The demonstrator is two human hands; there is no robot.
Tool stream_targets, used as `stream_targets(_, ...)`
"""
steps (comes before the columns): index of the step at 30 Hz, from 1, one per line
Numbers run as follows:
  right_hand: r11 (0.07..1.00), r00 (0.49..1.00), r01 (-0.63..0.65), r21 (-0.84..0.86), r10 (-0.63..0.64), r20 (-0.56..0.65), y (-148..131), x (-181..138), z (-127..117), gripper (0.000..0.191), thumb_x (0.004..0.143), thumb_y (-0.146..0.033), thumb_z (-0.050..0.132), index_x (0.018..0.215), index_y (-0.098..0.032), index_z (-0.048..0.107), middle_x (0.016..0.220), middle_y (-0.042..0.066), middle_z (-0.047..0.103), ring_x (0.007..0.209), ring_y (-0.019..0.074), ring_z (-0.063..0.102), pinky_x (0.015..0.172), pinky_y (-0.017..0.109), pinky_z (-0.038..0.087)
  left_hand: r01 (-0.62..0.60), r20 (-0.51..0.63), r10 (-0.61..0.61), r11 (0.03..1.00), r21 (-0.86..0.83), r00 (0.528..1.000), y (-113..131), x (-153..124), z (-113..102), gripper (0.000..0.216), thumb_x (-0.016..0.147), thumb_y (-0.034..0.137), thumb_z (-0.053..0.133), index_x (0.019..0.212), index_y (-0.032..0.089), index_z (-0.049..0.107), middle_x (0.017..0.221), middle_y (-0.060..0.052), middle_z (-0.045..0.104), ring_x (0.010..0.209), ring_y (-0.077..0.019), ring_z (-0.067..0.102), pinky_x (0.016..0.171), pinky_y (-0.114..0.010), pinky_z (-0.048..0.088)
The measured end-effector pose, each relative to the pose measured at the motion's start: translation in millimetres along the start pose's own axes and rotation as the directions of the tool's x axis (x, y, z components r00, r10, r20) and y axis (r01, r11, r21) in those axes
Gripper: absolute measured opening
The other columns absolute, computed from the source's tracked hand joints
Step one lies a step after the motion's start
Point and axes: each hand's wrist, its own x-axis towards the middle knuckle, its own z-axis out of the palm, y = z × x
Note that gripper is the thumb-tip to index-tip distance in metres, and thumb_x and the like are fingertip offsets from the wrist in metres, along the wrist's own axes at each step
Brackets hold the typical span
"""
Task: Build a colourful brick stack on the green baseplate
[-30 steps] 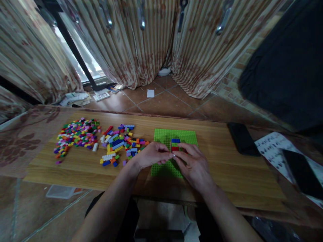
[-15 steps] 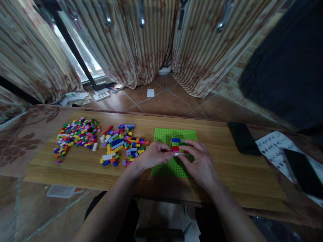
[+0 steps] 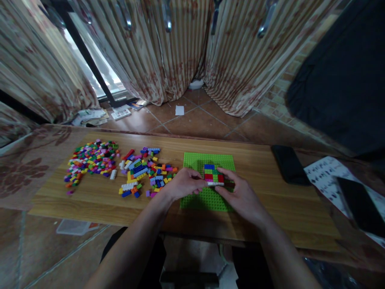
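Note:
Over the green baseplate (image 3: 192, 159) sits a small block of joined toy bricks (image 3: 213, 175), with blue, yellow, green and red on top and a white row along its near edge. My left hand (image 3: 187, 184) is closed on the block's left near corner with thumb and fingers. From the other side, my right hand (image 3: 239, 192) grips its right side and near edge between thumb and fingers. Whether the block rests on the baseplate or is held just above it, I cannot tell.
To the left lie a heap of small mixed bricks (image 3: 93, 158) and a looser spread of larger bricks (image 3: 138, 170) on the wooden board (image 3: 99, 202). At the right are a black phone-like object (image 3: 290, 164), a printed sheet (image 3: 323, 170) and a second dark device (image 3: 361, 204).
My right hand's fingers have drawn back to the right from over the block, uncovering more of its top. My left hand has stayed nearly in place.

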Motion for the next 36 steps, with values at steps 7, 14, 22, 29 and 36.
stream_targets(7, 0.999, 0.999, -0.031, -0.038, 0.031, 0.008, -4, 1, 0, 0.051, 0.079, -0.025, 0.066, 0.129, -0.022, 0.059, 0.122, 0.011, 0.067, 0.111, 0.0263, 0.064, 0.098, 0.050, 0.048, 0.029, -0.026, -0.030, 0.999, -0.024, 0.999, 0, 4, 1, 0.016, 0.071, 0.027, 0.069, 0.063, 0.014, 0.065, 0.052, 0.001, 0.060, 0.047, -0.0083, 0.055, 0.046, -0.019, 0.040)
stream_targets(14, 0.998, 0.999, -0.019, 0.052, 0.017, 0.044, -1, 1, -4, 0.049, 0.080, -0.027, 0.066, 0.129, -0.024, 0.059, 0.119, 0.008, 0.069, 0.104, 0.0236, 0.067, 0.093, 0.046, 0.052, -0.030, 0.051, 0.033, 0.997, -0.065, 0.998, -8, 5, -5, 0.026, 0.073, 0.038, 0.070, 0.069, 0.013, 0.065, 0.054, 0.001, 0.060, 0.049, -0.0070, 0.055, 0.048, -0.018, 0.041)
stream_targets(22, 0.971, 0.941, -0.144, 0.193, 0.195, -0.277, 17, 12, -12, 0.033, 0.081, -0.042, 0.063, 0.104, -0.020, 0.071, 0.102, 0.010, 0.074, 0.087, 0.0240, 0.069, 0.080, 0.042, 0.055, -0.051, 0.016, 0.055, 0.982, -0.180, 0.998, -8, 4, -19, 0.023, 0.077, 0.036, 0.068, 0.071, 0.013, 0.065, 0.064, -0.001, 0.065, 0.053, -0.0067, 0.056, 0.054, -0.019, 0.044)
stream_targets(29, 0.950, 0.936, -0.246, 0.195, 0.285, -0.207, 13, 12, -11, 0.041, 0.082, -0.051, 0.061, 0.104, -0.017, 0.070, 0.074, 0.004, 0.070, 0.063, 0.0182, 0.061, 0.061, 0.032, 0.048, -0.064, 0.010, 0.066, 0.991, -0.116, 0.998, -8, 8, -12, 0.031, 0.081, 0.042, 0.064, 0.069, 0.013, 0.061, 0.060, 0.001, 0.060, 0.051, -0.0065, 0.053, 0.051, -0.020, 0.042)
stream_targets(36, 0.955, 0.963, -0.268, 0.125, 0.268, 0.019, 14, 9, -7, 0.055, 0.077, -0.054, 0.063, 0.112, -0.012, 0.064, 0.061, -0.002, 0.060, 0.053, 0.0144, 0.052, 0.052, 0.028, 0.038, -0.128, 0.049, 0.127, 0.992, 0.022, 0.991, -10, 7, -8, 0.037, 0.079, 0.050, 0.062, 0.069, 0.014, 0.061, 0.056, 0.002, 0.055, 0.049, -0.0073, 0.049, 0.046, -0.019, 0.037)
